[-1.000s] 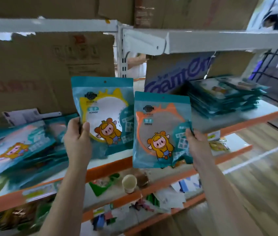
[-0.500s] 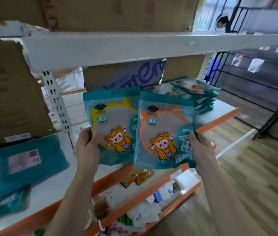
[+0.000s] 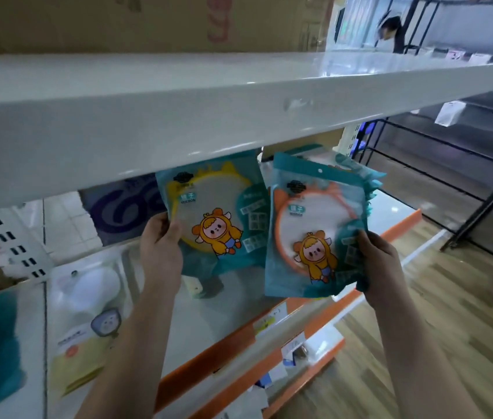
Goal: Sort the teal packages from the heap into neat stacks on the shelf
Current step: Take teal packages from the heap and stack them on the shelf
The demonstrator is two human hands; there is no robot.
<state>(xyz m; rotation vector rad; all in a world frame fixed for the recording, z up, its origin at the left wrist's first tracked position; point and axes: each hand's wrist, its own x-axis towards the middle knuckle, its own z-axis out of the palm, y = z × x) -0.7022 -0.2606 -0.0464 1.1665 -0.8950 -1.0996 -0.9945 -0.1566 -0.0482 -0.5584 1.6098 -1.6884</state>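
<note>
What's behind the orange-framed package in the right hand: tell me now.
Behind the orange-framed package, gripped by the right hand, teal edges of a stack of packages poke out on the shelf. The package covers most of that stack, so its neatness cannot be judged.

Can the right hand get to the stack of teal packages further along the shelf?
Probably yes: the stack lies just beyond the orange-ringed package that the right hand grips, and nothing stands between them. The hand is full, though.
</note>
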